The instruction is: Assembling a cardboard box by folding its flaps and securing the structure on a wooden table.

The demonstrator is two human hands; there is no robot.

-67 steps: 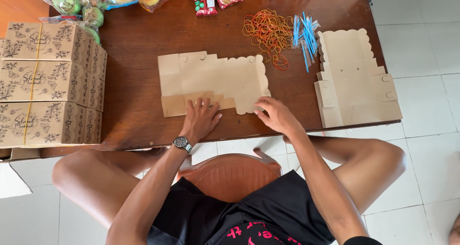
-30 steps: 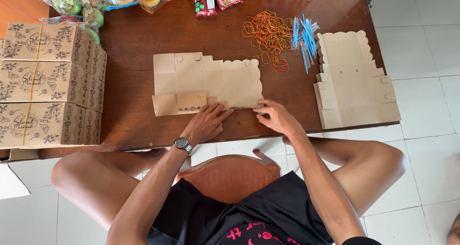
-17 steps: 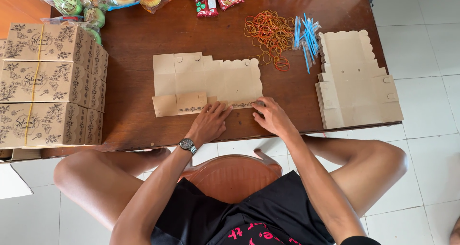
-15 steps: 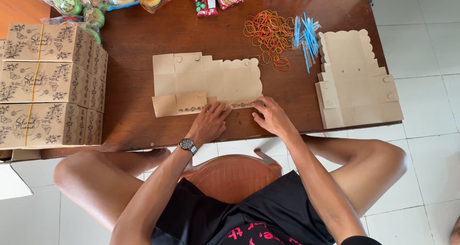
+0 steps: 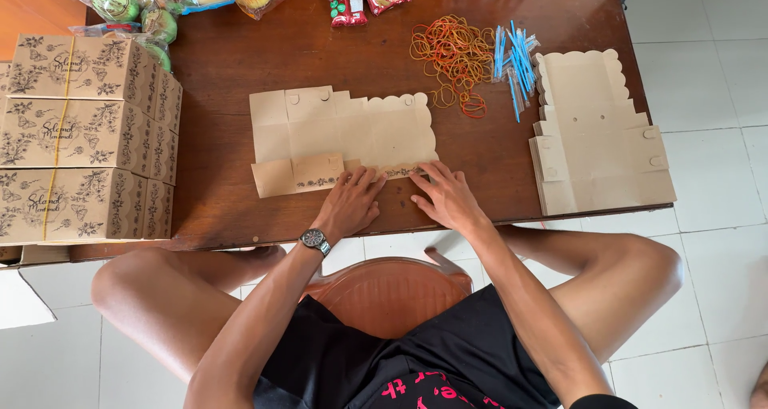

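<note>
Person's sitting at a dark wooden table (image 5: 320, 49) with a flat, unfolded kraft box blank (image 5: 344, 133) laid out right in front of them. Both hands sit on its near edge, fingers spread and flat, gripping nothing: left hand (image 5: 350, 205) by the folded-up patterned flap, right hand (image 5: 444, 197) just beside it. Stack of finished printed boxes (image 5: 84, 137) on their left, pile of more flat blanks (image 5: 596, 133) on the right, with rubber bands (image 5: 456, 53) and blue straws (image 5: 512, 57) further back.
</note>
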